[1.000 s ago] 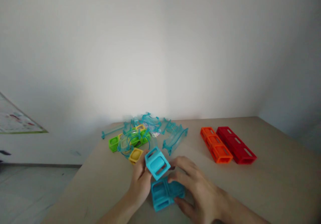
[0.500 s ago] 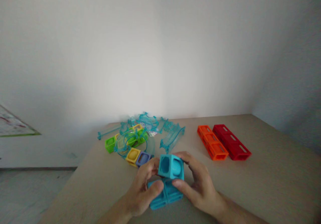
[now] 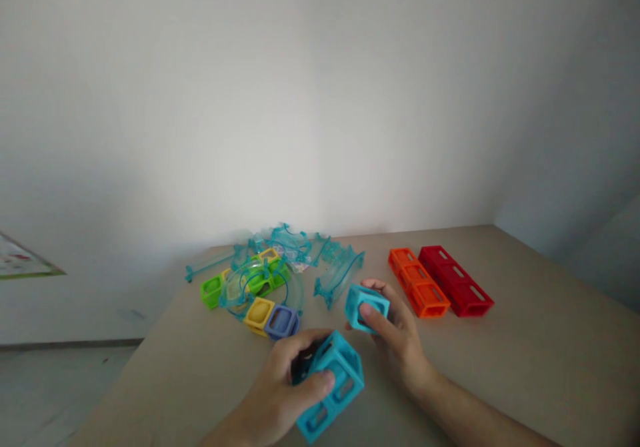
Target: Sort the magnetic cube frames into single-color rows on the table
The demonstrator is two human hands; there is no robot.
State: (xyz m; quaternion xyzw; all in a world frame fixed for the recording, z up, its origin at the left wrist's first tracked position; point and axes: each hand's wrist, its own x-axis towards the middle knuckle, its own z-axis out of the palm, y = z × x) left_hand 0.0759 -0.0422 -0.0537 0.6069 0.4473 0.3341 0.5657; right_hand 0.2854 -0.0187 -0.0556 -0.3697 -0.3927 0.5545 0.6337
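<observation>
My left hand (image 3: 283,387) is closed around a pair of joined blue blocks (image 3: 345,393), thumb across one window-like opening. These blocks are tilted, held low at the front of the table. Farther up and to the right, my right hand (image 3: 400,337) grips a single blue cube block (image 3: 367,307) between thumb and fingers. A gap separates the cube from the joined pair. Beyond my left hand lie a yellow block (image 3: 259,315) and a purple block (image 3: 282,321), side by side.
Clear teal track pieces (image 3: 340,277) are heaped at the back, partly over green blocks (image 3: 270,280). At the right lie an orange block row (image 3: 419,283) and a red block row (image 3: 454,280). The table (image 3: 525,340) meets a white wall (image 3: 320,100) behind.
The single blue cube has come away from the joined pair. My right hand has carried it up and right, while my left hand has tilted the pair.
</observation>
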